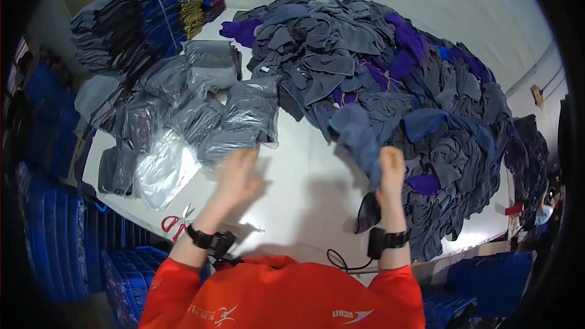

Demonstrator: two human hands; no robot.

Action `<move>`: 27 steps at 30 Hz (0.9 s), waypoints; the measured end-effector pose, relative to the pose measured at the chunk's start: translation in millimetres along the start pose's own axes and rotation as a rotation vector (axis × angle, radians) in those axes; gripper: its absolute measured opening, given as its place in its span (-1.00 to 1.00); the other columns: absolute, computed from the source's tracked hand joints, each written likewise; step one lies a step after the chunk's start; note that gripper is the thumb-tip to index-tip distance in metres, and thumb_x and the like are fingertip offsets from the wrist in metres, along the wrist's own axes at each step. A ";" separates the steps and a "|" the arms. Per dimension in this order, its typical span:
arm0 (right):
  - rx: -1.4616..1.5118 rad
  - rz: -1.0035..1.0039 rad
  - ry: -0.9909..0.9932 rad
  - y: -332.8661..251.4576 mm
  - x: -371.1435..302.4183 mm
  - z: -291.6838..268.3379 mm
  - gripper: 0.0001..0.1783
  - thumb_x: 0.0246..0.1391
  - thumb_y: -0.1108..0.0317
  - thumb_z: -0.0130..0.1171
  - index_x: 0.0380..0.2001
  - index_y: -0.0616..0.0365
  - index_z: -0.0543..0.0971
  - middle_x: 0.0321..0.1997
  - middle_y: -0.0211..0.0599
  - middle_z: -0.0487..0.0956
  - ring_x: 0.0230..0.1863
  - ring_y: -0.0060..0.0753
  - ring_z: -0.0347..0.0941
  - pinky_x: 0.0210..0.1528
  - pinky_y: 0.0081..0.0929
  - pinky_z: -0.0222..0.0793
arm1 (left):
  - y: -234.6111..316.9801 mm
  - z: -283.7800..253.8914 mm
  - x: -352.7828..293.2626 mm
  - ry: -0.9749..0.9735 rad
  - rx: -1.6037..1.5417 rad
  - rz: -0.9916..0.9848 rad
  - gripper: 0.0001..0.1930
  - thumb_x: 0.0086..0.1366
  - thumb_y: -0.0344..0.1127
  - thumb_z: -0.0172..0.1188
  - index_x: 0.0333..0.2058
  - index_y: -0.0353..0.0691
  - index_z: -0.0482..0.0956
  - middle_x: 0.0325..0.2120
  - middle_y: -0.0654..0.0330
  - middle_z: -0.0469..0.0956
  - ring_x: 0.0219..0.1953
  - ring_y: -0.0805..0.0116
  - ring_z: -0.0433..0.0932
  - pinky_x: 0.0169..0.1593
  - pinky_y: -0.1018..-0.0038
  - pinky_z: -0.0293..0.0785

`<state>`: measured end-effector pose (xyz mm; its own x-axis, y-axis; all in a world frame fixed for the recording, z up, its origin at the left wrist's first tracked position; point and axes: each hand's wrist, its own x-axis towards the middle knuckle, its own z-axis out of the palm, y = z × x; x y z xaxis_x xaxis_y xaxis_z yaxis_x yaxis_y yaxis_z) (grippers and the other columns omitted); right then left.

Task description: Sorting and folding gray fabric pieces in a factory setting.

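Note:
My left hand is over the white table, just in front of the clear-bagged packs of folded grey cloth. Blurred by motion, it shows its thumb apart from the fingers and holds nothing that I can see. At the near left edge of a big heap of loose grey and purple cloth pieces, my right hand is closed on a grey-blue cloth. That cloth hangs to the left of the hand, smeared by motion; the fingertips are partly hidden.
Red-handled scissors and shiny empty plastic bags lie at the table's left. Tied stacks of folded cloth stand at the far left. Blue crates are below the table's left edge. A black cable curls at the near edge.

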<state>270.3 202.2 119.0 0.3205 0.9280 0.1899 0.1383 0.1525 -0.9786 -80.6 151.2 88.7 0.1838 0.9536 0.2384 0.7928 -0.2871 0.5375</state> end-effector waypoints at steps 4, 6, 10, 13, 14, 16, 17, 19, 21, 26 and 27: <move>-0.225 0.051 -1.039 -62.8 -68.5 21.7 -0.71 -0.14 0.43 0.24 -0.26 0.17 0.51 -0.59 -0.51 0.42 -0.56 -0.62 0.33 -0.46 -0.57 0.29 | 90.4 41.3 17.9 -0.008 -0.220 0.442 -0.32 -0.17 -0.30 0.29 0.04 -0.04 0.33 0.05 0.03 0.23 0.16 -0.06 0.14 0.16 -0.06 0.01; -0.379 -0.031 -1.632 -98.2 -76.8 22.3 -0.64 -0.06 0.26 0.23 -0.16 0.10 0.47 -0.52 -0.30 0.49 -0.51 -0.34 0.42 -0.43 -0.50 0.32 | 100.9 51.9 8.7 -0.040 -0.204 0.511 -0.35 -0.19 -0.32 0.29 0.01 -0.02 0.36 0.04 0.10 0.26 0.18 0.00 0.13 0.18 -0.11 -0.04; 0.286 -0.500 -1.782 -133.6 -69.7 -39.1 -0.69 0.08 0.30 0.04 -0.10 0.12 0.44 -0.52 -0.23 0.48 -0.48 -0.23 0.46 -0.40 -0.35 0.38 | 90.6 71.3 -2.4 -0.206 -0.090 0.624 -0.53 -0.28 -0.37 0.29 -0.24 0.01 0.49 -0.22 0.41 0.45 0.08 0.36 0.31 0.21 -0.22 -0.26; 0.008 -0.138 -1.103 -40.2 -135.0 -30.9 -0.75 0.09 0.22 -0.01 -0.21 0.10 0.48 -0.47 -0.27 0.50 -0.44 -0.28 0.45 -0.33 -0.35 0.39 | 88.1 54.6 -1.8 -0.305 -0.393 0.314 -0.58 -0.17 -0.41 0.23 -0.21 -0.11 0.52 -0.30 0.26 0.53 -0.07 0.19 0.44 0.27 0.04 -0.10; -0.097 -0.016 -0.865 -20.8 -157.9 9.1 -0.75 0.10 0.19 -0.02 -0.25 0.09 0.49 -0.45 -0.29 0.50 -0.43 -0.30 0.45 -0.31 -0.35 0.39 | 92.7 44.7 5.6 -0.307 -0.472 0.245 -0.60 -0.07 -0.37 0.19 -0.15 -0.19 0.50 -0.28 0.13 0.55 -0.18 0.20 0.50 0.19 0.30 0.16; -0.276 0.185 -0.406 33.9 -145.2 -16.8 -0.73 0.11 0.14 -0.05 -0.33 0.08 0.51 -0.42 -0.32 0.51 -0.40 -0.33 0.45 -0.26 -0.35 0.39 | 93.8 31.6 8.5 -0.451 -0.965 -0.190 -0.63 0.17 -0.16 0.11 -0.13 -0.28 0.49 -0.26 0.09 0.55 -0.17 0.34 0.52 -0.03 0.45 0.41; -0.349 0.271 -0.182 65.3 -142.9 -30.0 -0.71 0.12 0.11 -0.06 -0.37 0.08 0.52 -0.40 -0.34 0.51 -0.39 -0.35 0.45 -0.24 -0.35 0.39 | 86.1 40.7 4.8 -0.398 -1.209 -0.304 -0.59 0.25 -0.07 0.05 -0.14 -0.31 0.49 -0.25 0.10 0.55 -0.17 0.38 0.51 -0.10 0.48 0.45; 0.390 0.594 -0.375 77.8 -122.8 14.2 -0.60 0.15 0.01 -0.12 -0.12 0.05 0.41 -0.12 -0.34 0.43 -0.11 -0.32 0.33 -0.02 -0.32 0.26 | 75.2 40.2 1.3 -0.582 -1.531 -0.682 -0.52 0.29 0.04 -0.04 -0.11 -0.32 0.47 -0.20 0.16 0.53 -0.15 0.34 0.51 -0.09 0.49 0.45; 0.955 0.935 -0.418 50.6 -123.1 53.4 -0.51 0.15 0.06 -0.05 0.08 0.06 0.34 0.08 -0.34 0.41 0.12 -0.32 0.27 0.15 -0.29 0.17 | 66.0 49.4 -8.5 -0.643 -1.470 -0.735 -0.36 0.26 0.19 -0.10 -0.05 -0.35 0.43 -0.14 0.19 0.51 -0.14 0.43 0.49 -0.05 0.51 0.40; 1.060 0.555 -0.646 29.6 -90.0 31.8 -0.77 0.10 0.23 0.03 -0.25 0.15 0.40 -0.05 -0.20 0.46 0.05 -0.32 0.35 0.15 -0.30 0.21 | 34.4 47.1 -3.6 -0.522 -1.985 -0.473 -0.41 0.36 0.07 -0.29 0.13 -0.33 0.22 0.08 0.07 0.33 0.11 0.27 0.32 0.17 0.35 0.23; 0.994 0.541 -0.619 13.7 -90.5 33.6 -0.64 0.14 0.11 -0.01 -0.13 0.15 0.40 -0.02 -0.19 0.45 0.06 -0.27 0.35 0.14 -0.28 0.23 | 30.0 44.3 -1.0 -0.548 -2.167 -0.358 -0.41 0.36 0.07 -0.30 0.15 -0.32 0.19 0.10 0.06 0.30 0.14 0.24 0.29 0.20 0.32 0.18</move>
<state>211.7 131.7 85.7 -0.4058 0.9123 -0.0540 -0.7108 -0.3522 -0.6088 -31.3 145.6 68.7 0.6159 0.7878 -0.0065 -0.7296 0.5735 0.3724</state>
